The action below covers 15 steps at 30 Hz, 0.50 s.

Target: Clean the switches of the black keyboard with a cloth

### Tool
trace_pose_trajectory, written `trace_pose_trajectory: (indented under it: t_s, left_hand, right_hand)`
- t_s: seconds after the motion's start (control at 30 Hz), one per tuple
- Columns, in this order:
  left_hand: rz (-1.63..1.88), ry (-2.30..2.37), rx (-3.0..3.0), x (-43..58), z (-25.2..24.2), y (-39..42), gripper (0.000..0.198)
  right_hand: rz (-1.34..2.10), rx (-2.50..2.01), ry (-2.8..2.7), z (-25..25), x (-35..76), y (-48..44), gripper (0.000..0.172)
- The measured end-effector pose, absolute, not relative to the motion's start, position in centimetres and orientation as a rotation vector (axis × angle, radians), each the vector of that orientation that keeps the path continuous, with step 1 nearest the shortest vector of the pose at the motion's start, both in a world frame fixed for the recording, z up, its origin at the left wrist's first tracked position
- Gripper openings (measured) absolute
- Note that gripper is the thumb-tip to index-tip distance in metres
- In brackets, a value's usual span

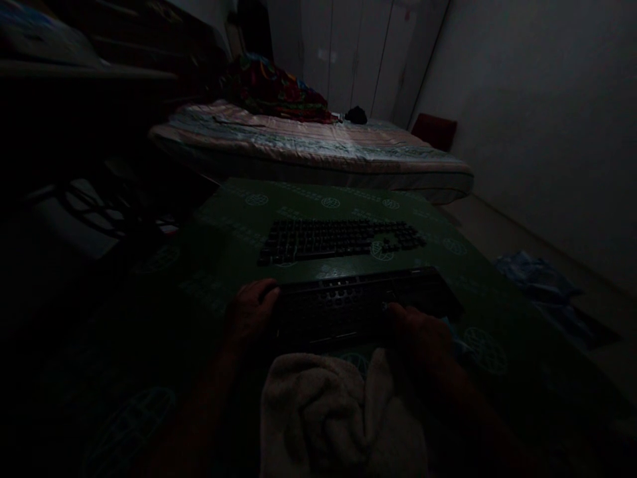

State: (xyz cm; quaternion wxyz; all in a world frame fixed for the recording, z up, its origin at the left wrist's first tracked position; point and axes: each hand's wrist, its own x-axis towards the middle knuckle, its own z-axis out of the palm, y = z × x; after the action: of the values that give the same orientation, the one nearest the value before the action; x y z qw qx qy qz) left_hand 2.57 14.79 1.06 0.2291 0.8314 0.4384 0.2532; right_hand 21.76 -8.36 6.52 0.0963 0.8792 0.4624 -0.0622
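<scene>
A black keyboard base lies on a green patterned board, its key area showing rows of sockets without caps. My left hand holds its left end, thumb along the edge. Over the right part of the base is my right hand, its fingers pinched together. A small bluish bit shows at the fingertips and a light blue piece beside the hand, but the dark hides what it holds. Beyond the base, loose black keycaps are laid out in keyboard order. A crumpled beige towel is closest to me.
The green board bears white globe prints. Behind it stands a bed with a red patterned blanket. A dark stand with a wheel is at the left. Blue cloth or plastic lies on the floor at right.
</scene>
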Motion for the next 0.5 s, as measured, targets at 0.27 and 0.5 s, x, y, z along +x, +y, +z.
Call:
trace_pose_trajectory:
  t_s: [0.27,0.5]
  left_hand:
    - [0.671,1.21,2.308,2.5,1.7,14.4,0.04]
    - [0.679,1.208,2.319,2.5,1.5,14.5,0.039]
  right_hand:
    - [-0.135,2.649,1.321,6.4,22.1,-7.4,0.021]
    - [-0.162,2.643,1.34,6.5,22.1,-7.1,0.02]
